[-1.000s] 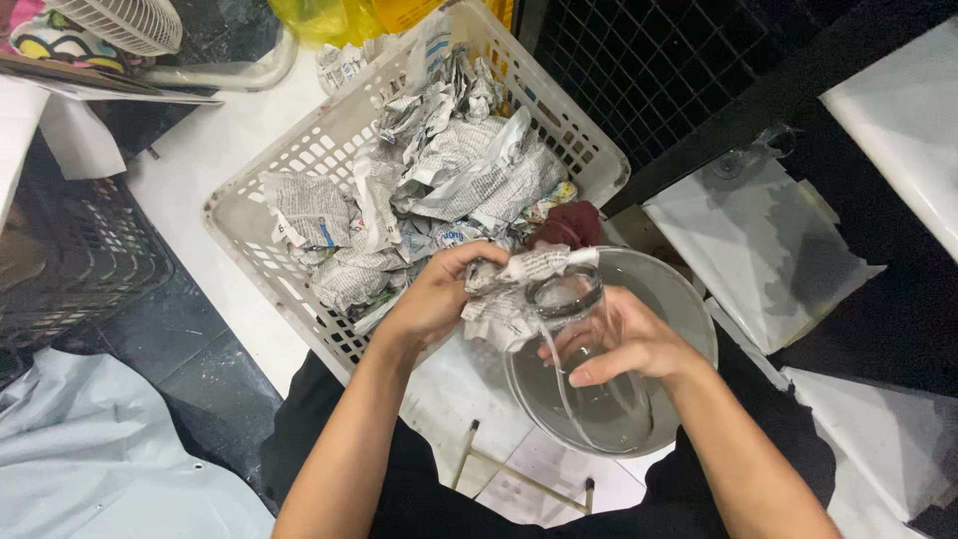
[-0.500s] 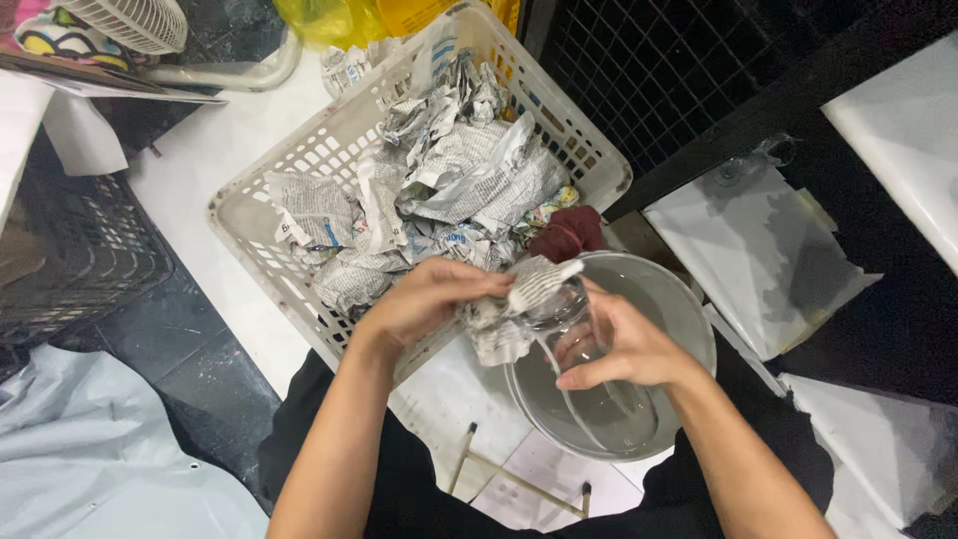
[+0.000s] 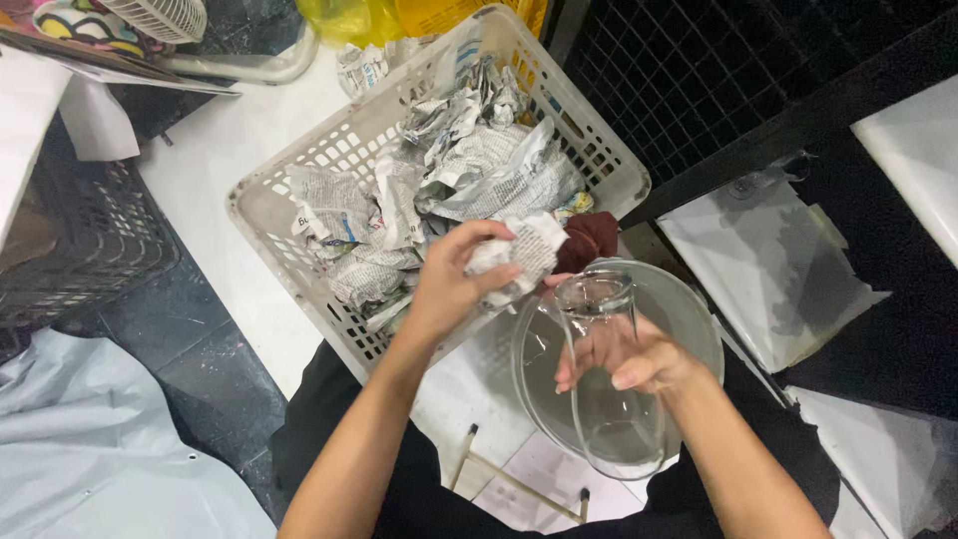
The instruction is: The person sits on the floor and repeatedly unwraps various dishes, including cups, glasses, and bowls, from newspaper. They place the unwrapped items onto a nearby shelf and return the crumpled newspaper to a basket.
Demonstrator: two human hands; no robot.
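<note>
My left hand (image 3: 451, 282) grips a crumpled wad of newspaper (image 3: 522, 252) just above the near edge of a white plastic basket (image 3: 269, 228). My right hand (image 3: 631, 356) holds a clear drinking glass (image 3: 602, 379) by its side, tilted, with its mouth toward the wad. The glass hangs over a round grey metal bowl (image 3: 684, 317) next to the basket. The basket is filled with several more crumpled newspaper wads (image 3: 479, 160). A dark red cloth (image 3: 591, 238) lies at the basket's right corner.
A dark wire basket (image 3: 70, 250) stands at the left on the floor. White sheets (image 3: 773, 269) lie to the right. A black grid panel (image 3: 689, 80) rises behind. A grey plastic sheet (image 3: 90, 449) covers the lower left. A fan (image 3: 160, 15) sits top left.
My left hand has pulled the newspaper wad off the glass and up toward the basket. The glass, earlier partly wrapped, now shows bare in my right hand.
</note>
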